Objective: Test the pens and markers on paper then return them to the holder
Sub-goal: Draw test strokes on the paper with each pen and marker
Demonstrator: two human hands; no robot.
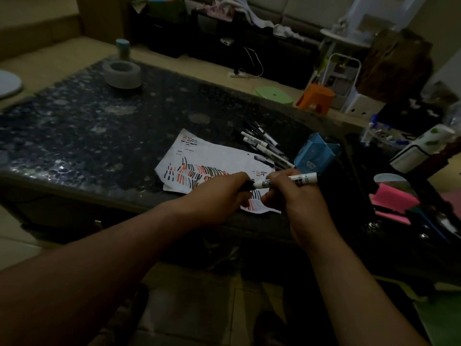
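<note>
Over at the far left of the dark pebble-patterned glass desk (99,136) sits a grey ring-shaped dish (122,73), well apart from the work. Nearer the middle lies the white sheet of paper (212,152), crowded with short black and red test strokes. Above its near edge the left hand (224,193) curls round the black cap end of a white-barrelled marker (305,177). The right hand (296,198) pinches the barrel in its fingers (279,176), so both hands hold the one marker, roughly level, over the paper. I judge the cap is being pulled off or pushed on; which, I cannot tell. The marker should be light, stiff and smooth, so a firm hold at mid-barrel and a straight pull on the cap would suit it. Right of the paper a loose heap of black and white pens and markers (264,146) lies on the desk just beside the blue card holder (315,156), which looks tilted.
</note>
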